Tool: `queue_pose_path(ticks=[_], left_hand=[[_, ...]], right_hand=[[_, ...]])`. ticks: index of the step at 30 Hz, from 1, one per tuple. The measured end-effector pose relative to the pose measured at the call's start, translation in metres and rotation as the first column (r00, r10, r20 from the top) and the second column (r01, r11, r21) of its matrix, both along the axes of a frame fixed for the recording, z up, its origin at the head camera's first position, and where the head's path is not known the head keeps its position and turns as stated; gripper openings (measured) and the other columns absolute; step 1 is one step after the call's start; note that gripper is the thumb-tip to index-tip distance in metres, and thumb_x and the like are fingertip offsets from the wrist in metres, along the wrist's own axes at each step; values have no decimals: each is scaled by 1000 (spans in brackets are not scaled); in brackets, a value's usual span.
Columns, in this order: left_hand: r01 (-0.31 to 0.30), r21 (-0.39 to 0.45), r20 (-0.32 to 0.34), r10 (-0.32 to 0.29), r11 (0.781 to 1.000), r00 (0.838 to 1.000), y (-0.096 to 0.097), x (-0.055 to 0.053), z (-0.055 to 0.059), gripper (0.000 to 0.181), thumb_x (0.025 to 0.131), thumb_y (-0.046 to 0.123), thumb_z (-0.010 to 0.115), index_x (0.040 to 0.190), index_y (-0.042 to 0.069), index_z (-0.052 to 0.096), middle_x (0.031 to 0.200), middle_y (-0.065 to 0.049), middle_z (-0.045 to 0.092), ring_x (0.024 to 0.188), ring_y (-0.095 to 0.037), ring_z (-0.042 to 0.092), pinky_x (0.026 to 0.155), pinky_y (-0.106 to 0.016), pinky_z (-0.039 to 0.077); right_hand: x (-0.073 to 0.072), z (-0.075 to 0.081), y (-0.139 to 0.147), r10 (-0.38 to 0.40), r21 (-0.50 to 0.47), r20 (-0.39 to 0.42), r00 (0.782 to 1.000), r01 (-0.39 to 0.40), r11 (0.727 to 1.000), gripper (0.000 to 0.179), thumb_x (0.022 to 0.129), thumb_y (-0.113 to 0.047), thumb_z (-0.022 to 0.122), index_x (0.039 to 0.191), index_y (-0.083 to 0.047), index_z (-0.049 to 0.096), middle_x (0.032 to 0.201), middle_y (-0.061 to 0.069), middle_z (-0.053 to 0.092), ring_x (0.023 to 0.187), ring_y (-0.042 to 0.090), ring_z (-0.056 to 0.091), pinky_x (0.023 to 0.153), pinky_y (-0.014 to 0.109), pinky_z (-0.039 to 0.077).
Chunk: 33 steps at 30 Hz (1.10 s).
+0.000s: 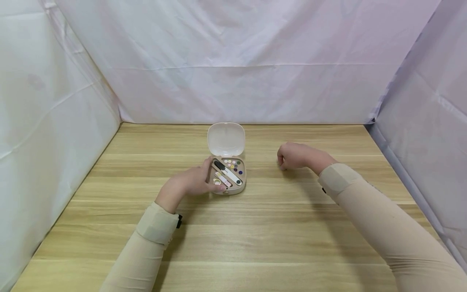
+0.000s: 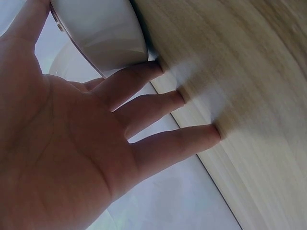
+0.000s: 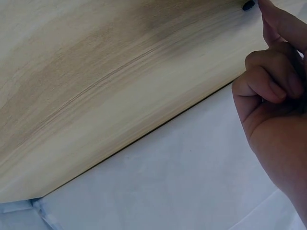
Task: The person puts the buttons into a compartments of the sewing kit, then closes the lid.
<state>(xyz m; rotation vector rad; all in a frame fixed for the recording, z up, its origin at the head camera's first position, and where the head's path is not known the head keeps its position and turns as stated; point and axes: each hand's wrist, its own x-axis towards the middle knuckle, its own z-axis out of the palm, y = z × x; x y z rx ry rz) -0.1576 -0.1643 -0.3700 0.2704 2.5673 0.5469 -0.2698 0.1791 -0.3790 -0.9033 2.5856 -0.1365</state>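
Note:
An open sewing kit box [image 1: 238, 189] stands on the table, its pale lid [image 1: 226, 139] tipped up behind it. Inside lie white-and-black thread snips [image 1: 230, 175], a pink-and-yellow strip [image 1: 222, 178], a ring-shaped piece [image 1: 217, 182] and several coloured buttons [image 1: 233, 164]. My left hand [image 1: 193, 181] spans the box's left side, thumb at the front edge and a finger near the back corner; its other fingers [image 2: 175, 143] reach straight to the tabletop. Right of the box, my right hand [image 1: 294, 155] is low over the table, fingers curled, with a small dark button [image 3: 248, 5] at its fingertips.
The wood-grain table [image 1: 233, 251] is bordered by white cloth at the back [image 1: 240, 93], left [image 1: 54, 121] and right [image 1: 430, 121]. Both forearms in beige sleeves [image 1: 379, 219] reach in from the near side, a band at each wrist.

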Motion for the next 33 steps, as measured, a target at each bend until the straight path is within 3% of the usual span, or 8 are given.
queue_pose_path(ticks=[9,16,33], left_hand=[[2,3,5,-2,1000,1000,0,0,-1,125,92,70,71,171,5,-2,164,-34,41,152,-47,46,126,-60,38],[4,0,6,-4,1000,1000,0,0,-1,126,92,70,71,171,6,-3,164,-34,41,152,-46,45,127,-60,37],[13,-8,4,-13,1000,1000,-1,-1,0,125,93,70,69,171,3,-3,161,-35,44,150,-46,48,125,-59,40]], right_hand=[[0,3,-4,11,11,21,1000,-11,1000,9,94,-12,76,85,-13,75,90,1,71,79,16,60,77,37,55],[2,18,-19,12,-33,65,998,-10,999,8,97,-10,71,91,-11,76,90,4,72,72,17,57,70,34,51],[11,49,-75,108,-36,16,994,-108,994,10,98,-20,74,91,-13,76,93,3,73,79,19,62,79,40,55]])
